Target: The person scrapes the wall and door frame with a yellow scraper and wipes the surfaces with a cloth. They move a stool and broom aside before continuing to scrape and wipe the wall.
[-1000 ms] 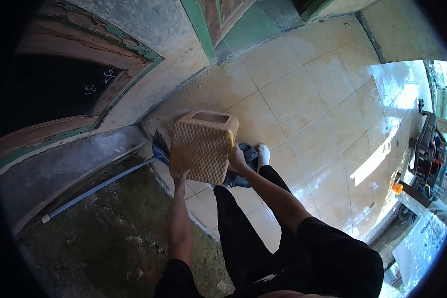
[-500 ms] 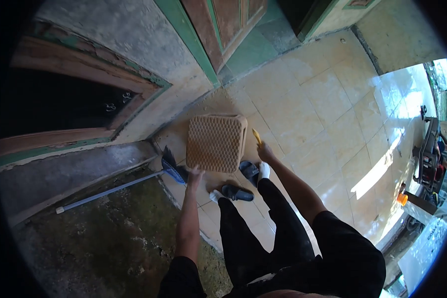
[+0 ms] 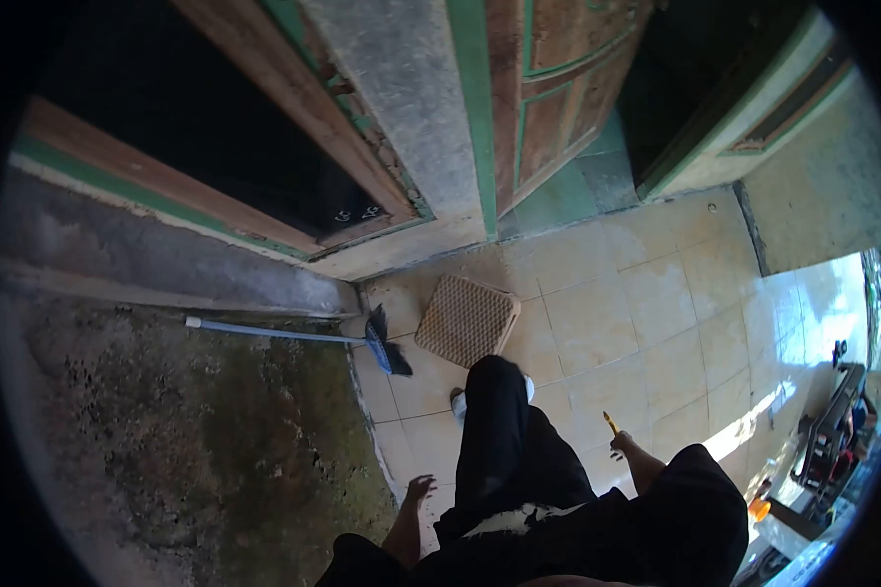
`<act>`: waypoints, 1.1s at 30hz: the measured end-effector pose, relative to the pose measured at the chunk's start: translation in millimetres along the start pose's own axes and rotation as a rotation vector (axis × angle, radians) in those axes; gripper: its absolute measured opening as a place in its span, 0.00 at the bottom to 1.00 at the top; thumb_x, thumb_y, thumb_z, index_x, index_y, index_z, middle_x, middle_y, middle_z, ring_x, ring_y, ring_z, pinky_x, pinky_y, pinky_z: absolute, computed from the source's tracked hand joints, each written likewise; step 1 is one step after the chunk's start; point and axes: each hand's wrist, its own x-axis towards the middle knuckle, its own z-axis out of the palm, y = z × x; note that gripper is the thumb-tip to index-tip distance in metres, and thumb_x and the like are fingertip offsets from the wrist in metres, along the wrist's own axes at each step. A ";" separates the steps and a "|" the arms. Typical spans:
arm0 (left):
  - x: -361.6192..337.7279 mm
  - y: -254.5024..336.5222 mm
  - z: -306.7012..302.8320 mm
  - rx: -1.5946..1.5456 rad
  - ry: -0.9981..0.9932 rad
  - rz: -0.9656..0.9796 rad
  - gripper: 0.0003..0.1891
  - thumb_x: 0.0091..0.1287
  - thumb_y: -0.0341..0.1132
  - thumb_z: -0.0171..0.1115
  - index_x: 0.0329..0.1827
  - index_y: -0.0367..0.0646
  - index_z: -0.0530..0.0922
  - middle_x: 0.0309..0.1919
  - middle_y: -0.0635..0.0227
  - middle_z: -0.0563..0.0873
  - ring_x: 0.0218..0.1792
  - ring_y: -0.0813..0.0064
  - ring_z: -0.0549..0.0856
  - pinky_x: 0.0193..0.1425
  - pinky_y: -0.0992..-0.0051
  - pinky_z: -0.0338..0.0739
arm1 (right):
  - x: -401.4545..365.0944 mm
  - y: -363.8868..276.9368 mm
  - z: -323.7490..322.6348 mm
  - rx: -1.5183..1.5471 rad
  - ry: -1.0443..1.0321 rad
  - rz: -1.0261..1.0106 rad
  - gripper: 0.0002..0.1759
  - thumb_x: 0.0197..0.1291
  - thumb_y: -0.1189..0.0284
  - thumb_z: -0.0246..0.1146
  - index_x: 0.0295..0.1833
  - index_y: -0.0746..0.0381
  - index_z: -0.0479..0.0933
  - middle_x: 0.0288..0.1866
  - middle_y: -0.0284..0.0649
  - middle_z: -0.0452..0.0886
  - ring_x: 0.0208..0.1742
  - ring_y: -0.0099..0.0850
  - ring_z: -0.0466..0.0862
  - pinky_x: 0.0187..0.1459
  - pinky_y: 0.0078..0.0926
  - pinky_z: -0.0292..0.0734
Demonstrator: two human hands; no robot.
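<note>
A tan woven-pattern stool [image 3: 467,321] stands on the tiled floor in front of my legs. My left hand [image 3: 421,487] is off to the lower left of it, empty, with its fingers apart. On the right, my right hand [image 3: 621,444] is closed on a small yellow tool [image 3: 610,422] that points up and away from me. What kind of tool it is cannot be made out. Neither hand touches the stool.
A broom with a blue head [image 3: 378,344] and a pale handle [image 3: 264,333] lies left of the stool. Beyond are an open wooden door [image 3: 568,88] and a wall. Mossy concrete [image 3: 215,450] spreads at the left; cluttered objects [image 3: 832,426] stand far right.
My left hand has let go of the stool's near edge and moved back toward my body. My right hand has drawn back with the yellow tool. The view has shifted, and one knee is raised.
</note>
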 end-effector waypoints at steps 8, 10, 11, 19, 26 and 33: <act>-38.1 -69.1 75.9 -0.294 -0.004 -0.034 0.24 0.76 0.41 0.62 0.68 0.34 0.77 0.59 0.54 0.86 0.55 0.53 0.90 0.48 0.61 0.89 | -5.6 -210.0 -43.3 0.041 -0.126 -0.321 0.13 0.65 0.78 0.61 0.54 0.65 0.70 0.45 0.56 0.87 0.38 0.54 0.92 0.30 0.57 0.89; -32.0 -59.7 82.7 -0.164 0.000 0.021 0.23 0.75 0.39 0.64 0.67 0.33 0.78 0.58 0.52 0.87 0.54 0.53 0.90 0.44 0.61 0.91 | -11.5 -290.0 -53.4 0.134 -0.202 -0.395 0.14 0.68 0.79 0.57 0.57 0.63 0.67 0.47 0.57 0.87 0.41 0.56 0.92 0.35 0.58 0.89; -28.4 -61.0 84.0 -0.277 -0.048 0.062 0.22 0.75 0.39 0.64 0.65 0.33 0.80 0.58 0.53 0.87 0.54 0.54 0.90 0.43 0.58 0.90 | -44.5 -327.4 -58.6 0.135 -0.150 -0.490 0.12 0.69 0.79 0.57 0.56 0.63 0.68 0.46 0.57 0.87 0.40 0.56 0.91 0.36 0.57 0.89; -46.7 47.8 53.3 -0.393 0.042 0.012 0.24 0.77 0.43 0.60 0.69 0.38 0.77 0.60 0.57 0.87 0.58 0.53 0.89 0.53 0.53 0.86 | -54.2 -478.5 -72.9 0.189 -0.241 -0.652 0.09 0.73 0.74 0.58 0.53 0.63 0.68 0.42 0.56 0.87 0.30 0.50 0.91 0.23 0.49 0.86; -18.7 133.6 -1.7 -0.309 0.104 0.006 0.19 0.79 0.41 0.57 0.67 0.44 0.79 0.61 0.60 0.88 0.55 0.56 0.90 0.58 0.52 0.83 | -46.4 -476.1 -83.4 -0.508 -0.366 -0.265 0.25 0.71 0.73 0.50 0.70 0.70 0.64 0.62 0.56 0.84 0.54 0.50 0.90 0.47 0.59 0.87; -36.7 278.7 -97.3 -0.378 0.083 0.031 0.20 0.76 0.44 0.63 0.66 0.46 0.81 0.59 0.61 0.88 0.55 0.56 0.90 0.57 0.47 0.81 | -186.8 -544.3 -141.2 -0.332 -0.410 -0.318 0.23 0.71 0.76 0.52 0.70 0.68 0.64 0.57 0.57 0.86 0.53 0.51 0.90 0.51 0.59 0.87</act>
